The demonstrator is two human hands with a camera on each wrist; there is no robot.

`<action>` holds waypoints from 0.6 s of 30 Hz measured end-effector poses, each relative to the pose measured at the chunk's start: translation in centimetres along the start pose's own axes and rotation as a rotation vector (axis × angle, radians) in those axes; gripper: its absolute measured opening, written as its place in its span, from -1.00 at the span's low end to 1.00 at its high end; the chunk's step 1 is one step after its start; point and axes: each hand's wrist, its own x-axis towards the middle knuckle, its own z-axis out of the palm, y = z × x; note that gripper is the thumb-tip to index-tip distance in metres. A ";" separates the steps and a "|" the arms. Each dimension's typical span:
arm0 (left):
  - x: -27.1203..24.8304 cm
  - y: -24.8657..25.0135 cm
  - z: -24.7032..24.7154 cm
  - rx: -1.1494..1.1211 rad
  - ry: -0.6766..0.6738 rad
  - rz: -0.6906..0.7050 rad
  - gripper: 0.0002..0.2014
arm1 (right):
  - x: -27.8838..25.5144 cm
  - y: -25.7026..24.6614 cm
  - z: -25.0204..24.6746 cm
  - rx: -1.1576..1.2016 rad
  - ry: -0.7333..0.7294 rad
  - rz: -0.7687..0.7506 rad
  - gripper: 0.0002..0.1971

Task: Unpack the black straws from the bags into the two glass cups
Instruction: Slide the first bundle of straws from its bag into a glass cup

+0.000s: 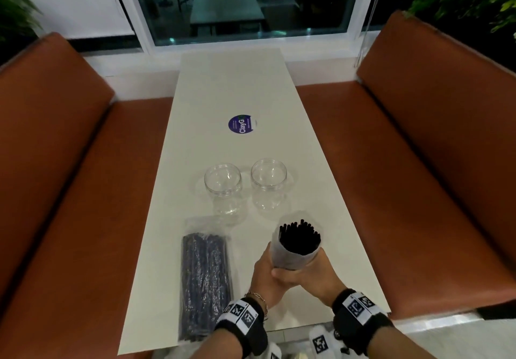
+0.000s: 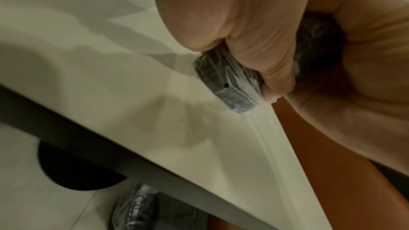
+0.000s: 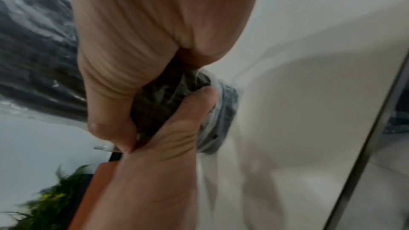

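Observation:
An opened bag of black straws (image 1: 299,244) stands upright on the white table (image 1: 229,96), its straw ends showing at the top. My left hand (image 1: 266,270) and right hand (image 1: 312,270) both grip its lower part, fingers wrapped round the plastic. The bag's base (image 2: 228,83) touches the tabletop in the left wrist view, and the wrapped bundle (image 3: 163,100) shows between the fingers in the right wrist view. Two empty glass cups (image 1: 222,182) (image 1: 268,177) stand side by side just beyond. A second, sealed bag of straws (image 1: 205,283) lies flat at my left.
A round purple sticker (image 1: 240,124) marks the table's middle. Orange bench seats (image 1: 69,191) (image 1: 418,177) flank the table on both sides. A window (image 1: 237,3) is at the far end. The table's near edge runs just under my wrists.

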 end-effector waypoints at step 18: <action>-0.2 3.6 -0.1 -0.180 0.149 -0.023 -0.30 | 0.9 4.0 1.1 -0.343 0.027 -0.102 -0.64</action>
